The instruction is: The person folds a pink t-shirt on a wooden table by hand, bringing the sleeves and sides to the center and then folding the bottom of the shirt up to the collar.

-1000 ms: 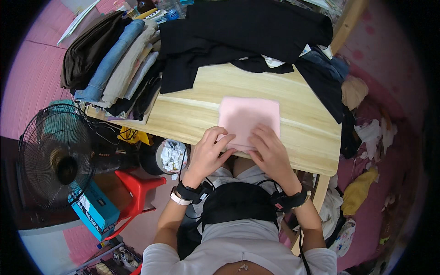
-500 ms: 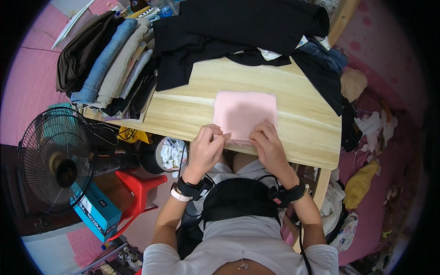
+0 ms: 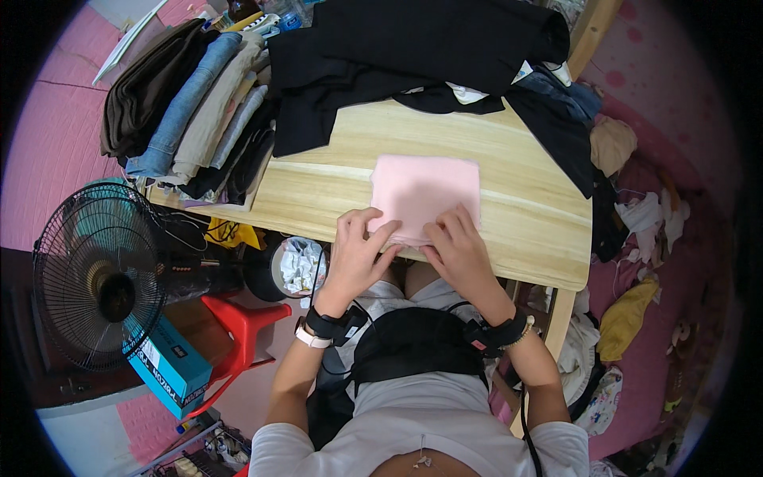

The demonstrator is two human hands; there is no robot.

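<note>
A pink cloth (image 3: 425,187), folded into a neat rectangle, lies flat on the light wooden table (image 3: 318,191) close to its front edge. At the cloth's near left corner is my left hand (image 3: 355,253), its thumb and forefinger apart and nothing visibly gripped. My right hand (image 3: 459,250) rests on the near right part of the cloth, fingers bent over the top and thumb held apart at the front edge. The cloth's underside is hidden.
Folded trousers and jeans (image 3: 179,119) stand in a row at the table's left. Black garments (image 3: 421,44) cover its back. A black fan (image 3: 99,278), a red stool (image 3: 242,322) and a bin (image 3: 298,270) are at the left. Loose clothes (image 3: 628,318) lie to the right.
Both hands have loosened from a closer pinch at the cloth's front edge, with thumbs now spread from forefingers. The right hand has shifted slightly left. The cloth has hardly moved.
</note>
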